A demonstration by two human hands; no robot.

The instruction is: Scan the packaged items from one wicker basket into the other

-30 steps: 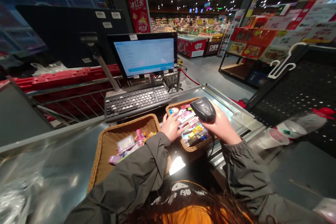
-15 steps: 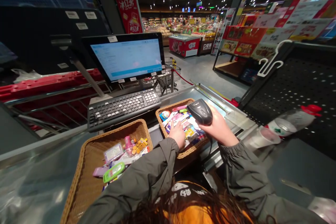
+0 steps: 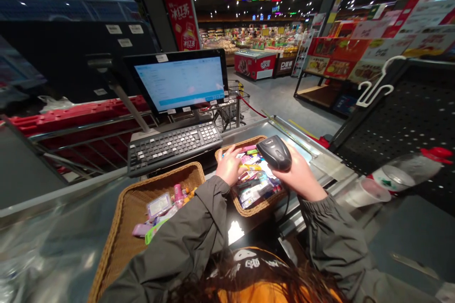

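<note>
My right hand (image 3: pixel 298 173) is closed round a black handheld barcode scanner (image 3: pixel 274 151), held above the right wicker basket (image 3: pixel 261 206). That basket is filled with several small colourful packets (image 3: pixel 254 184). My left hand (image 3: pixel 229 165) reaches into the same basket, its fingers curled down among the packets at the far left side; whether it grips one is hidden. A second, larger wicker basket (image 3: pixel 124 227) sits to the left under my left sleeve and holds a few packets (image 3: pixel 159 206).
A keyboard (image 3: pixel 174 144) and a lit monitor (image 3: pixel 181 83) stand behind the baskets on the steel checkout counter (image 3: pixel 53 232). A plastic bottle (image 3: pixel 401 173) lies at the right by a black perforated panel (image 3: pixel 412 118). Shop shelves and a shopping cart (image 3: pixel 231 102) are beyond.
My left hand has moved farther back and left inside the right basket, shifting the packets. The scanner in my right hand has stayed over the basket. The view has shifted slightly.
</note>
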